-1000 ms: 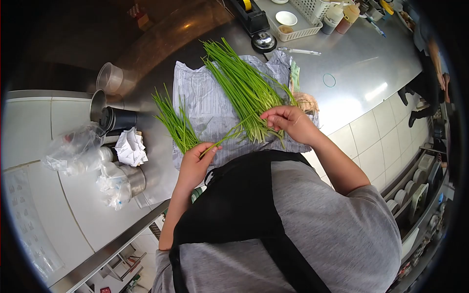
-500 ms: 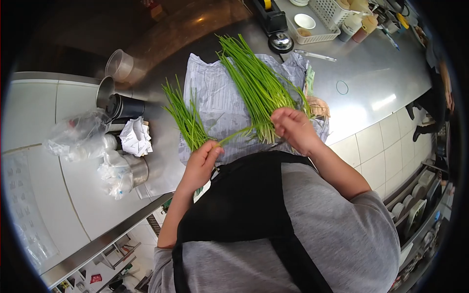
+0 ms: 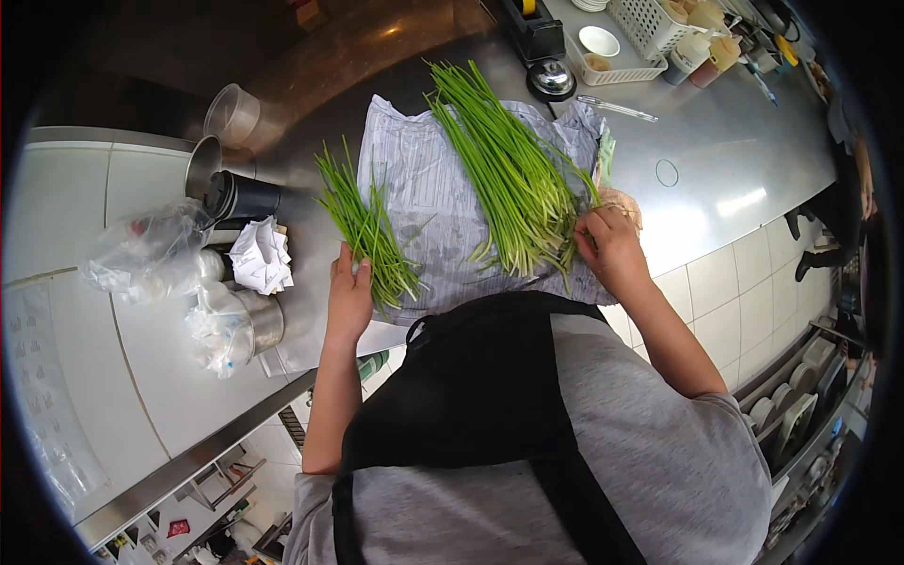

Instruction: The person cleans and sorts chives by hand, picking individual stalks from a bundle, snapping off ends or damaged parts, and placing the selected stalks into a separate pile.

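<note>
A large bunch of long green stalks (image 3: 508, 169) lies on crumpled grey printed paper (image 3: 400, 141), pale ends towards me. To its left is a smaller bunch (image 3: 367, 231), on the paper's left edge. My left hand (image 3: 350, 299) rests against the lower left side of the smaller bunch, thumb and fingers apart. My right hand (image 3: 610, 247) is at the lower right of the large bunch, fingers bent together near the pale ends; what lies between them is too small to make out. A brown item (image 3: 619, 200) lies just behind it.
A bell (image 3: 551, 80), a pen (image 3: 617, 108) and a green ring (image 3: 667, 172) lie beyond the paper. Sauce bottles (image 3: 716, 61) stand by a white basket (image 3: 650, 28). Left are a dark cup (image 3: 250, 198), crumpled papers (image 3: 261, 256) and a metal pot (image 3: 264, 325). Another person's legs (image 3: 833, 221) show at right.
My left hand has let go of the stalks it held and moved left beside the smaller bunch, whose pale ends now show. My right hand has moved right along the large bunch. The view has shifted slightly.
</note>
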The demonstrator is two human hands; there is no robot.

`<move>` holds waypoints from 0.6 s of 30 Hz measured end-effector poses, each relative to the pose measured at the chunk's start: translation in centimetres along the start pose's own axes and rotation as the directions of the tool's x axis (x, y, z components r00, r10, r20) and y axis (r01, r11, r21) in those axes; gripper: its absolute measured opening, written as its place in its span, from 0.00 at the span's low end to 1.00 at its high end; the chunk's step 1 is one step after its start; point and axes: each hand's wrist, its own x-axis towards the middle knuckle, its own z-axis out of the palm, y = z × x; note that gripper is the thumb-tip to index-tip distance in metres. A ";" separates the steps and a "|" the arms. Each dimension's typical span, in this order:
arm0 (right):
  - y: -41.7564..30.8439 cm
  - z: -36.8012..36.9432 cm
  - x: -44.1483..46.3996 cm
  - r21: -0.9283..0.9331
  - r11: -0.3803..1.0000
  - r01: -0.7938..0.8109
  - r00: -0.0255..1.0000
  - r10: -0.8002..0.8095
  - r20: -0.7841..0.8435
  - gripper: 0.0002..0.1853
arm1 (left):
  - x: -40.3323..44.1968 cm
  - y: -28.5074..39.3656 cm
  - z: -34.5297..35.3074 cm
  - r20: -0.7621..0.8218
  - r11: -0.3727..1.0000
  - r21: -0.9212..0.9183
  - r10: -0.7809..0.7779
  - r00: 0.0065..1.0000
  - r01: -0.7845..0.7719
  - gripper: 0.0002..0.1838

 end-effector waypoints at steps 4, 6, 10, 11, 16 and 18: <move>-0.5 -0.3 -0.2 -0.124 0.992 0.013 0.999 -0.017 -0.036 0.08 | -1.5 3.3 0.3 -0.076 0.723 0.630 0.421 0.904 -0.284 0.26; -0.9 -0.4 0.2 -0.155 0.986 0.062 0.992 -0.078 -0.100 0.06 | -2.1 5.6 1.3 -0.059 0.603 0.754 0.457 0.887 -0.261 0.26; -2.8 0.4 1.3 -0.260 0.965 0.020 0.992 -0.052 -0.114 0.06 | -0.4 8.7 5.2 0.233 0.828 0.219 0.470 0.851 -0.517 0.16; -3.0 1.3 1.5 -0.264 0.963 0.052 0.996 -0.069 -0.056 0.06 | 0.5 8.8 6.7 0.232 0.826 0.217 0.475 0.849 -0.521 0.16; -4.1 4.7 2.5 -0.138 0.984 0.113 0.978 -0.086 0.188 0.08 | 3.6 9.2 12.5 0.201 0.857 0.193 0.441 0.875 -0.477 0.13; -4.1 5.5 2.5 -0.081 0.985 0.152 0.983 -0.142 0.113 0.09 | 4.1 9.3 13.2 0.229 0.899 0.115 0.391 0.892 -0.424 0.13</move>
